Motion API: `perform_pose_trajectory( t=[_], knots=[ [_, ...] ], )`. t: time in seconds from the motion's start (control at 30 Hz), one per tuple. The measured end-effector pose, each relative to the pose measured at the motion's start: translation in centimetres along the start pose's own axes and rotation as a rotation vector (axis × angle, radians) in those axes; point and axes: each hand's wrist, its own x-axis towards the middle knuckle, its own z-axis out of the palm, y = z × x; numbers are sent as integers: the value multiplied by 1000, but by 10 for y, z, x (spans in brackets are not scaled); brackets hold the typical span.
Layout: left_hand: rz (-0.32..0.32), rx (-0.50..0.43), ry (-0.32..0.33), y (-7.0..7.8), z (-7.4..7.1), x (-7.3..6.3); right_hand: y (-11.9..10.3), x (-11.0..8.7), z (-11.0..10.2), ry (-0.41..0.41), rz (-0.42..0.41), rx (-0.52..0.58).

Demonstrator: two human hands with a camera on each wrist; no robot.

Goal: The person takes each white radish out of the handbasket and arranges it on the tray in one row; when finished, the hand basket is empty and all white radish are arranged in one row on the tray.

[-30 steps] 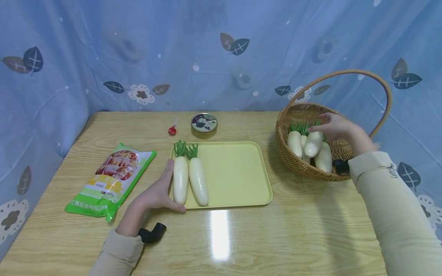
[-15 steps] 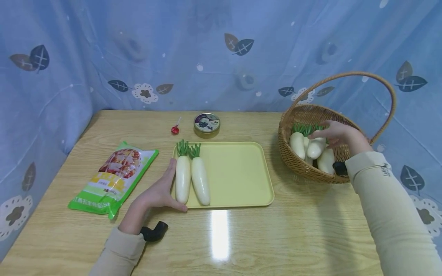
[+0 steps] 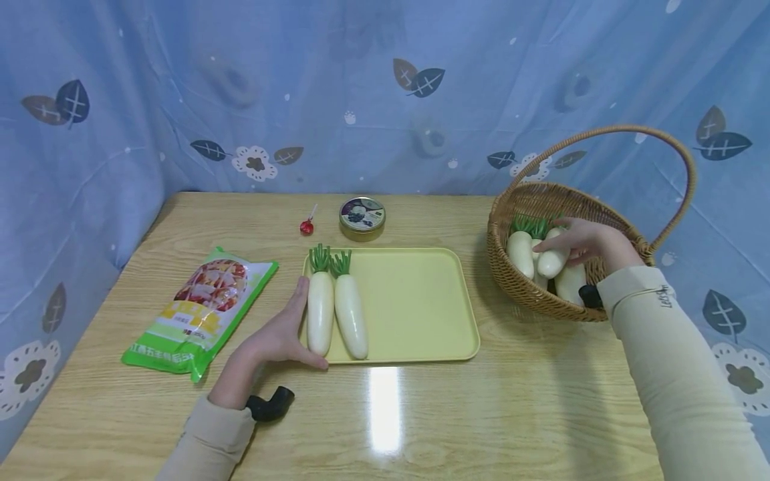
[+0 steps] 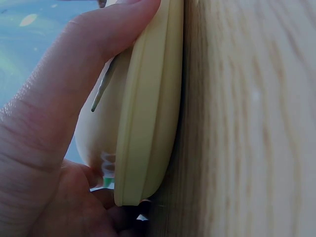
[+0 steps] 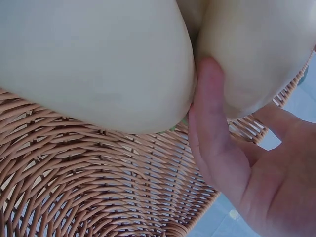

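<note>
On the table [image 3: 481, 414], a tray [image 3: 421, 304] bears 2 daikon radishes [image 3: 321, 314] along its left side. Left lies a food packet [image 3: 201, 310]; behind, a lollipop [image 3: 307, 228] left of a round tin [image 3: 362, 217]; right, a wicker basket [image 3: 505, 280] containing daikons [image 3: 520, 254].

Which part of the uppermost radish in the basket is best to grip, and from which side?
I would grip the uppermost radish across its smooth, rounded body, coming from above and the right, as the right hand does. It lies over the other radishes, which crowd it from below, and the basket is open above.
</note>
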Motion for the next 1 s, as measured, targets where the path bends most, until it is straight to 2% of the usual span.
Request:
perform_pose_trajectory(
  t=[0.6,1.0],
  knots=[
    [2,-26,6,-2,1,0,1,0,1,-4,12,31],
    [7,-9,6,-1,0,-1,-1,-10,-2,18,-47,20]
  ],
)
